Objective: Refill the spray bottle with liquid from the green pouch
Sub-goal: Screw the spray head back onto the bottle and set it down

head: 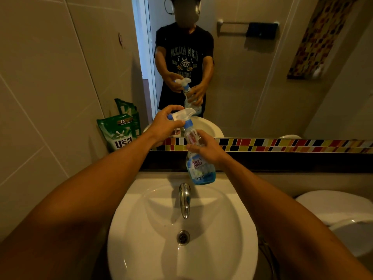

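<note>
Nearest us, the sink [141, 229] lies under one spray bottle [198, 166], likely to catch drips. Our right hand [207, 147] wraps its body while our left hand [166, 124] grips the trigger head [182, 114], seemingly to unscrew it. Beyond, one green pouch [118, 131] leans against the wall, unopened.

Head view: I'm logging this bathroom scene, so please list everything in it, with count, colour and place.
spray bottle: one, clear with blue liquid low inside, held tilted above the sink
trigger head: one, white and blue, on the bottle
green pouch: one, upright at the left wall
sink: one, white, below
faucet: one, chrome, at the sink's back
drain: one, metal, basin centre
mirror: one, on the wall ahead
tile strip: one, multicoloured, under the mirror
toilet: one, white, right
hands: left hand on the trigger head, right hand around the bottle
</note>
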Action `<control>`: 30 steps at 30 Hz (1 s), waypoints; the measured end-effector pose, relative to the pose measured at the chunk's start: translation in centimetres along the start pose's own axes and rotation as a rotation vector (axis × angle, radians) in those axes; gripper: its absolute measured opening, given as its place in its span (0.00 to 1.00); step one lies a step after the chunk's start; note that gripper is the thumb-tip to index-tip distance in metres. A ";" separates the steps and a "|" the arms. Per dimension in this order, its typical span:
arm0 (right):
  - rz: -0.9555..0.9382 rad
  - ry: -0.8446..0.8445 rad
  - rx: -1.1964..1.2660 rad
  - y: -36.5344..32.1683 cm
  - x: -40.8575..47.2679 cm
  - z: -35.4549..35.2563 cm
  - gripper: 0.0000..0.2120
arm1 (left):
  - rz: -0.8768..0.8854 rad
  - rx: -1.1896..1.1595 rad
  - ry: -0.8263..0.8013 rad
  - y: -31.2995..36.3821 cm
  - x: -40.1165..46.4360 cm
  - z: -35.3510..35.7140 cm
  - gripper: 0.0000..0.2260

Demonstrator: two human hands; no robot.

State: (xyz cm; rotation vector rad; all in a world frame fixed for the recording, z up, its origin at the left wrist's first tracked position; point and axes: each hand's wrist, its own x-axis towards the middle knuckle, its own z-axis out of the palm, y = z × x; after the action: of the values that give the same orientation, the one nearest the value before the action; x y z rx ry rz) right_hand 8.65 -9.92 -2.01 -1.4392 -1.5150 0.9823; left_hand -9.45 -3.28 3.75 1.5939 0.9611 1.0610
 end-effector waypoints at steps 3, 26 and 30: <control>-0.016 0.014 0.010 -0.1 0.3 0.5 0.25 | 0.032 0.000 0.047 -0.2 -0.3 0.4 0.22; -0.025 -0.027 -0.005 -1.2 0.3 0.9 0.27 | 0.089 -0.060 0.049 -1.3 0.2 0.2 0.25; -0.025 -0.026 0.015 -1.3 0.2 0.4 0.26 | 0.051 -0.105 0.005 -1.0 0.5 0.2 0.23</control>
State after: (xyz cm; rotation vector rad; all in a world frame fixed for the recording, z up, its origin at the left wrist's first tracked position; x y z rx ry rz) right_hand 7.83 -9.74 -0.90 -1.3987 -1.5378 0.9981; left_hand -9.21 -2.63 2.84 1.5369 0.8578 1.1334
